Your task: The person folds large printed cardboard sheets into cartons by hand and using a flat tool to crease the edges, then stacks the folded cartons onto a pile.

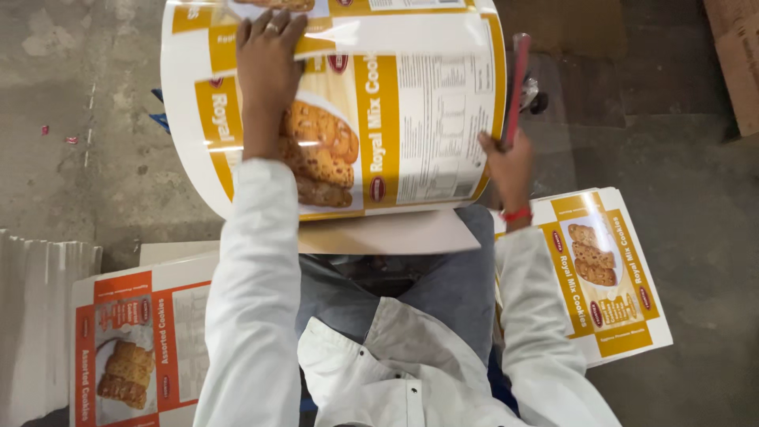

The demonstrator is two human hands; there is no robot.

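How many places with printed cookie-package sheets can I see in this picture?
3: a yellow sheet curved under both hands, a yellow stack on the floor at right, and an orange stack at left. Stacks may hide more sheets.

**Yellow cookie-print sheet rolled up on someone's lap**

Left hand lies flat on top of the curved yellow printed sheet. Right hand grips a red stick at the sheet's right edge. Yellow printed stack sits on the right, orange printed stack on the left, concrete floor underneath.

Bare workshop floor

A rough, stained grey concrete floor spreads around, darker at right, with a brown cardboard box in the corner.
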